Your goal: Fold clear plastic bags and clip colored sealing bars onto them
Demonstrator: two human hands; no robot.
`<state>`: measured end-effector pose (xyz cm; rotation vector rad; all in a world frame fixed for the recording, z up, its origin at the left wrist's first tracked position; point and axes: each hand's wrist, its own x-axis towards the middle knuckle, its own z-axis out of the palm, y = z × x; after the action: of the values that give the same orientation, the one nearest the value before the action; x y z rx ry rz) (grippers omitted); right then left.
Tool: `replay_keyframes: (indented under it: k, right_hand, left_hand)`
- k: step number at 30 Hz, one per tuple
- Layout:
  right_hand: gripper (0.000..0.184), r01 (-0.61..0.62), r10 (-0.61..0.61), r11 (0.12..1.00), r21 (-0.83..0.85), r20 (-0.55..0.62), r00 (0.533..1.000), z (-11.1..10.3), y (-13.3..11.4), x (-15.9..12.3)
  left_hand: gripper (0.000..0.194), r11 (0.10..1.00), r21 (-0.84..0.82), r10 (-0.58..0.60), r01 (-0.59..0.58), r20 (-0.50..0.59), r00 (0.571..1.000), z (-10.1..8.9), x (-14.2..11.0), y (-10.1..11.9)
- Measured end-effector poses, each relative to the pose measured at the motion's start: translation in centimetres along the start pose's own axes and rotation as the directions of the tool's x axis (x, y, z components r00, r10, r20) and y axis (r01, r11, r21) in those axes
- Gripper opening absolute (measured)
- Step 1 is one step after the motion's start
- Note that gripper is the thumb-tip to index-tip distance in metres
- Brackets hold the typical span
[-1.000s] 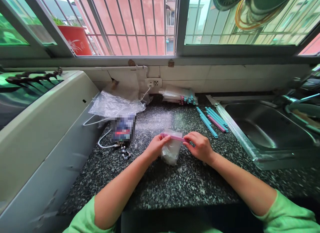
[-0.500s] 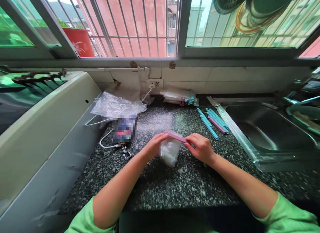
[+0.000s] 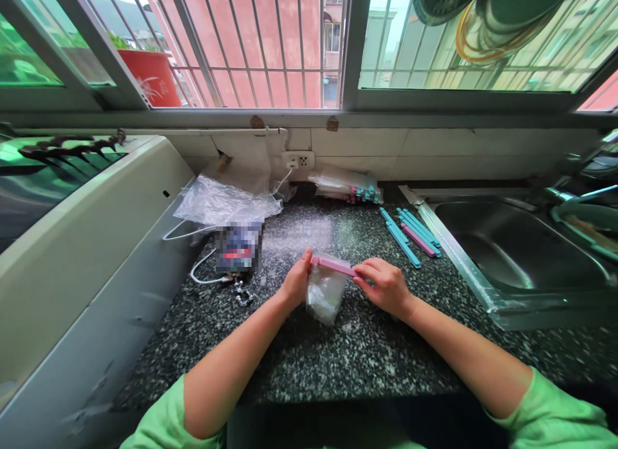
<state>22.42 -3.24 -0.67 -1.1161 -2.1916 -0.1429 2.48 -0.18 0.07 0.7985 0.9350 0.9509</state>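
A pink bag sealing clip [image 3: 333, 265] lies across the top of a small clear plastic bag [image 3: 324, 298], which hangs below it over the counter. My left hand [image 3: 297, 280] is closed at the clip's left end, its thumb pointing up there and its other fingers partly hidden by the bag. At the opposite end, my right hand [image 3: 383, 287] pinches the clip between thumb and fingers. Several teal clips [image 3: 403, 240] and a pink clip [image 3: 418, 240] lie on the counter to the right, apart from both hands.
The speckled dark counter [image 3: 309, 372] runs to a steel sink [image 3: 512, 243] on the right. At the back lie clipped clear bags [image 3: 345, 183]. Left are a crumpled plastic sheet [image 3: 222, 201], a blurred-out object [image 3: 239, 246] with a white cable, and a stove [image 3: 96, 243].
My left thumb has lifted to point upward at the clip's end. Both hands, the clip and the bag have shifted slightly left. My right hand keeps its pinch.
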Motion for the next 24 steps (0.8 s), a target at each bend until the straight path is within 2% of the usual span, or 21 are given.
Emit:
replay_keyframes:
  k: [3, 14, 24]
  right_hand:
    - [0.014, 0.008, -0.008, 1.0, 0.001, 0.004, 1.0, 0.0, 0.1, 0.0]
    - [0.01, -0.025, 0.021, 0.991, 0.129, 0.033, 0.999, 0.1, -0.1, -0.2]
    - [0.009, -0.004, 0.01, 0.975, 0.222, -0.027, 1.0, 0.4, 0.1, -0.3]
  left_hand:
    - [0.057, 1.0, 0.014, -0.021, 0.021, 0.038, 0.999, -0.4, 0.2, -0.4]
    - [0.047, 0.999, 0.026, 0.026, -0.026, -0.015, 1.0, -1.1, 1.0, -1.7]
    - [0.042, 0.999, -0.045, 0.004, -0.005, -0.026, 1.0, -1.3, 1.3, -2.1]
